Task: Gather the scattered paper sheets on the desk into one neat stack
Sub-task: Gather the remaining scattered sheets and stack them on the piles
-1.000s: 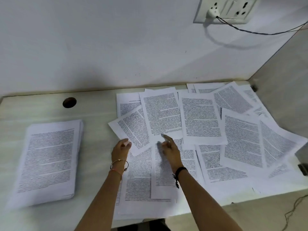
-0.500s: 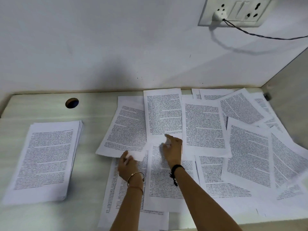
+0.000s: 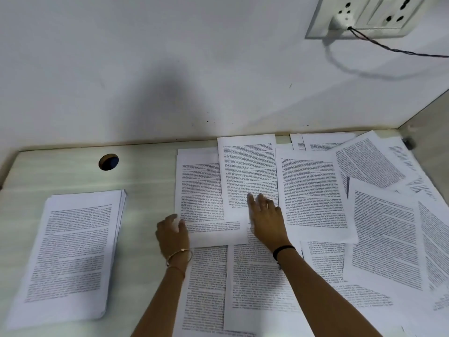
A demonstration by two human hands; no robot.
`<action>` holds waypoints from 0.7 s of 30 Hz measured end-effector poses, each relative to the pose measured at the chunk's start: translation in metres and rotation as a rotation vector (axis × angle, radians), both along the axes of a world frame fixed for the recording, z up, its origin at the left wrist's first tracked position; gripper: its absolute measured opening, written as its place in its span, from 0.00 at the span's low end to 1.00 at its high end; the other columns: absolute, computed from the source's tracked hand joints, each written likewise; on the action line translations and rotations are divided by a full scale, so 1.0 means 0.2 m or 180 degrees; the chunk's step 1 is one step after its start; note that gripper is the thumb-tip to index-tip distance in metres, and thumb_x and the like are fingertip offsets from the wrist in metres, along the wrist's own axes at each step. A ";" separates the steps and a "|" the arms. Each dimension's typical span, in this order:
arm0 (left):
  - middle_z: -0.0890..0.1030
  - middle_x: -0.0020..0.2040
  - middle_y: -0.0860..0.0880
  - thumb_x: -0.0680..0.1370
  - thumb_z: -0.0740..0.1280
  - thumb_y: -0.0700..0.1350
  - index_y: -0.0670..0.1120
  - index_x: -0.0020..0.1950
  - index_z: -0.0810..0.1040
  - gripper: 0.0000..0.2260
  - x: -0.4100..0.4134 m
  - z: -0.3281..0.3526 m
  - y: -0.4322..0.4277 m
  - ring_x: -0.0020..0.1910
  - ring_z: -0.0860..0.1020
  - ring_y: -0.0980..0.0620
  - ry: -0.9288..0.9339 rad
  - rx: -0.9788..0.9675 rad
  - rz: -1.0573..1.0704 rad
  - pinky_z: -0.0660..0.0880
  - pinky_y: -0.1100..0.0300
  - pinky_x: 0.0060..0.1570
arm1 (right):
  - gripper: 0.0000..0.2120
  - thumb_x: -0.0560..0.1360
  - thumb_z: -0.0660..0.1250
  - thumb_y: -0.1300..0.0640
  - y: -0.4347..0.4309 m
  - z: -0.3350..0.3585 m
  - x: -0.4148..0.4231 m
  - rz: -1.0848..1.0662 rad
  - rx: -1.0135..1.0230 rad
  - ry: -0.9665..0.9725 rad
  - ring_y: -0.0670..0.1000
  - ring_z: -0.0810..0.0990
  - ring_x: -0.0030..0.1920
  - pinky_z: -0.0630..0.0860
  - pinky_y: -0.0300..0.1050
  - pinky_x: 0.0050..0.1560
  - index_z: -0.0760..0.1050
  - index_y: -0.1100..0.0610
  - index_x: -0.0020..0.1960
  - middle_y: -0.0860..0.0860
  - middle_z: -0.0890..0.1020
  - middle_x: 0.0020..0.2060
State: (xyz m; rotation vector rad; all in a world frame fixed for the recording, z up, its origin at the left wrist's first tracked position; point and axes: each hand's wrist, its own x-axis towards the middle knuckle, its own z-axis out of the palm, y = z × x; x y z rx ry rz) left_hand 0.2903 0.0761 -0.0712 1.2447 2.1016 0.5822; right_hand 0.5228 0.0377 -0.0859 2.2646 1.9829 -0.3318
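Several printed sheets lie scattered and overlapping over the right half of the pale desk [image 3: 150, 171]. A gathered stack of sheets [image 3: 73, 254] sits at the left. My left hand [image 3: 173, 235] grips the lower left corner of a sheet [image 3: 199, 190], thumb on top. My right hand [image 3: 267, 220] lies flat with straight fingers pressing on the bottom of an upright sheet [image 3: 247, 166] that overlaps the left one. More sheets [image 3: 243, 288] lie under both forearms.
A round cable hole [image 3: 108, 162] is in the desk near the back left. A wall socket with a plug and dark cable [image 3: 364, 18] is at the top right. A side panel [image 3: 432, 122] closes the desk's right side.
The left sheet has swung from tilted to nearly square beside the upright sheet. My left hand shifted to its lower left corner; my right hand slid forward onto the upright sheet.
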 end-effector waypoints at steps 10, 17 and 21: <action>0.79 0.56 0.38 0.72 0.71 0.41 0.39 0.61 0.72 0.19 -0.04 -0.03 0.28 0.55 0.77 0.39 -0.0637 -0.0378 -0.0294 0.72 0.53 0.54 | 0.34 0.66 0.72 0.57 0.10 0.01 -0.04 0.0412 0.0071 -0.0456 0.64 0.79 0.52 0.79 0.57 0.42 0.68 0.66 0.69 0.64 0.77 0.62; 0.81 0.45 0.36 0.74 0.68 0.43 0.37 0.49 0.76 0.10 -0.03 -0.08 0.36 0.47 0.79 0.37 -0.0576 -0.0189 -0.0052 0.73 0.54 0.45 | 0.43 0.70 0.64 0.41 0.10 -0.03 -0.11 0.0695 0.0062 0.0006 0.65 0.63 0.72 0.66 0.69 0.64 0.54 0.62 0.76 0.61 0.59 0.75; 0.82 0.45 0.37 0.75 0.68 0.44 0.37 0.48 0.76 0.10 -0.03 -0.08 0.40 0.46 0.79 0.38 -0.0542 -0.0178 -0.0231 0.69 0.57 0.42 | 0.38 0.66 0.67 0.61 0.17 -0.01 -0.15 0.0573 0.0140 -0.0026 0.66 0.70 0.68 0.74 0.64 0.59 0.59 0.65 0.74 0.62 0.64 0.73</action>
